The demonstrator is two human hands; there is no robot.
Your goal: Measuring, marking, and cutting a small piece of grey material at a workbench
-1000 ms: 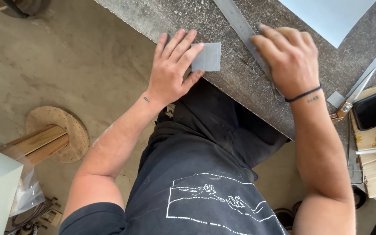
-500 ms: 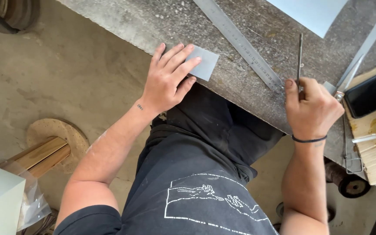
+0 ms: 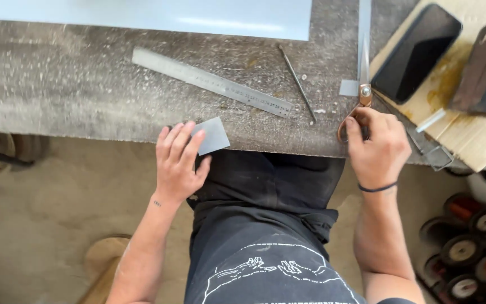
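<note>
Presently listed: small grey metal piece (image 3: 215,135) at tabletop (image 3: 85,95) edge, pinned flat under left hand (image 3: 178,163) fingers; scissors (image 3: 361,95) handles gripped by right hand (image 3: 378,149); steel ruler (image 3: 212,83) lying between, untouched.

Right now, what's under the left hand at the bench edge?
The left hand lies flat on a small grey metal piece at the edge of the bench. Only the piece's right part shows; the fingers cover the rest, so its full shape cannot be seen.
</note>
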